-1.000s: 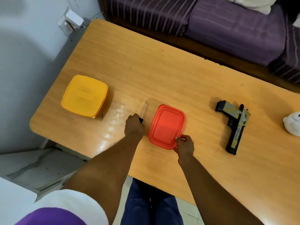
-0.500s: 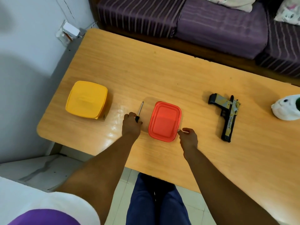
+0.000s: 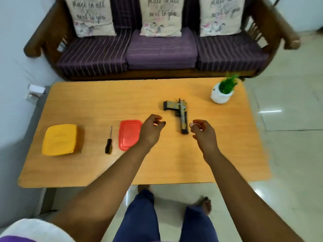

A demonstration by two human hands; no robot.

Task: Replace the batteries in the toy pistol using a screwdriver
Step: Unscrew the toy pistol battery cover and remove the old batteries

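The toy pistol, black with a camouflage pattern, lies flat near the middle of the wooden table, barrel pointing toward me. My left hand hovers just left of it with loosely curled fingers and holds nothing; it covers the right edge of the red box. My right hand hovers just right of the barrel end, fingers relaxed and empty. The screwdriver, black-handled, lies on the table left of the red box.
A yellow lidded box sits at the table's left. A small white pot with a green plant stands at the back right. A purple sofa runs behind the table. My legs are under the near edge.
My left hand let go of the screwdriver and moved right past the red box. My right hand left the red box and moved toward the pistol. The camera tilted up.
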